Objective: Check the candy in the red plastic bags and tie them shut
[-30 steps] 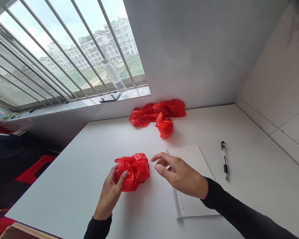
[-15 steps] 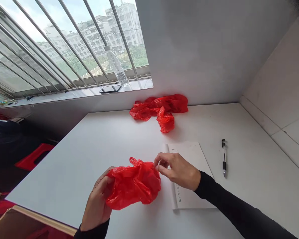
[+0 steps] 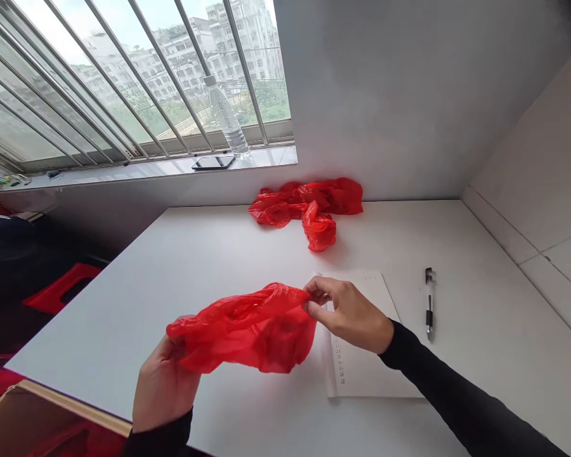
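Note:
A thin red plastic bag (image 3: 247,330) is stretched sideways between my two hands, above the white table (image 3: 124,279). My left hand (image 3: 164,381) grips its left end, the fingers partly covered by the film. At the upper right corner my right hand (image 3: 349,311) pinches the edge between thumb and fingers. A darker round patch shows through the bag's right half; I cannot make out what it is. Under my right hand lies an open notebook (image 3: 366,374) with handwritten numbers down its left side.
More crumpled red plastic bags (image 3: 333,195) lie against the wall at the table's back. A pen (image 3: 429,304) rests right of the notebook. On the windowsill are a water bottle (image 3: 228,120) and a phone (image 3: 214,163). A cardboard box (image 3: 42,419) stands at the lower left.
My left hand has moved left and my right hand slightly right and up. Between them the bunched bag has been pulled out wider, and the right hand now pinches its edge firmly.

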A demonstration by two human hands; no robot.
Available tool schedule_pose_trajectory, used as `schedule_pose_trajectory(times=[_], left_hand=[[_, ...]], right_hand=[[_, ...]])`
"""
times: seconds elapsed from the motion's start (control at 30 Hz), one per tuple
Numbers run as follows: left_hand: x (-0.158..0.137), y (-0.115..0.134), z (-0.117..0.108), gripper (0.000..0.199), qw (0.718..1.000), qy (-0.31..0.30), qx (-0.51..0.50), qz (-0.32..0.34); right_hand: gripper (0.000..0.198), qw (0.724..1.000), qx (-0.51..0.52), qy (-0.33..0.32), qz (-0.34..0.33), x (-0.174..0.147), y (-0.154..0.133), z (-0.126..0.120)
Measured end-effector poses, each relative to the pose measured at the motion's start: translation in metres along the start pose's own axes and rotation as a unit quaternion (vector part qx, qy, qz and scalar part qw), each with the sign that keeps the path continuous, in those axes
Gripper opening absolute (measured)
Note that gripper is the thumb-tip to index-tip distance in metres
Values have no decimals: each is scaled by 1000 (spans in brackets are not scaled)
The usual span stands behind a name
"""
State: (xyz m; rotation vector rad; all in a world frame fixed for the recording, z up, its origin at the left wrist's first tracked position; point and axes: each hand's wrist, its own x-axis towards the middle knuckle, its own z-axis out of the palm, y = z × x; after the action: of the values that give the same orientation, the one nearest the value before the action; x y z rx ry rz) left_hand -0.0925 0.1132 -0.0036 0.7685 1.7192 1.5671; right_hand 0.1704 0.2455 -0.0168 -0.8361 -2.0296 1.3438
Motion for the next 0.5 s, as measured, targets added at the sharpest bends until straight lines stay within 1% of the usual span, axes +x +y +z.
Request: schedule_pose_trajectory(times=[0.07,0.1,0.17,0.23,0.3,0.33,0.37,0.4,0.47,0.5], left_hand=[[5,-6,-6,27,999,24,21,25],[5,-8,-5,33,998,29,38,43],[1,-8,4,44,992,35,84,88],[-4,-4,19,60,972,19,176,155],[-6,1,36,71,934,-25,281,217],[-4,2,42,69,915,-47,321,240],[-2,3,46,62,901,-61,347,254],[1,3,49,51,896,-66,357,256],[7,2,47,28,905,-43,350,237],[9,2,44,23,910,-24,348,225]], right_hand=[[4,1000,-24,13,11,1,-2,-4],[5,999,-30,10,13,0,-3,-4],[15,1000,-22,-9,17,0,-5,-2],[29,999,-8,-26,19,-1,-7,3],[34,1000,-2,-25,14,-1,-7,5],[33,1000,-1,-22,11,-2,-8,5],[30,1000,1,-19,8,-2,-8,4],[27,1000,5,-16,8,-2,-8,2],[21,1000,13,-4,12,-2,-7,-2],[19,1000,16,5,16,-2,-7,-5]])
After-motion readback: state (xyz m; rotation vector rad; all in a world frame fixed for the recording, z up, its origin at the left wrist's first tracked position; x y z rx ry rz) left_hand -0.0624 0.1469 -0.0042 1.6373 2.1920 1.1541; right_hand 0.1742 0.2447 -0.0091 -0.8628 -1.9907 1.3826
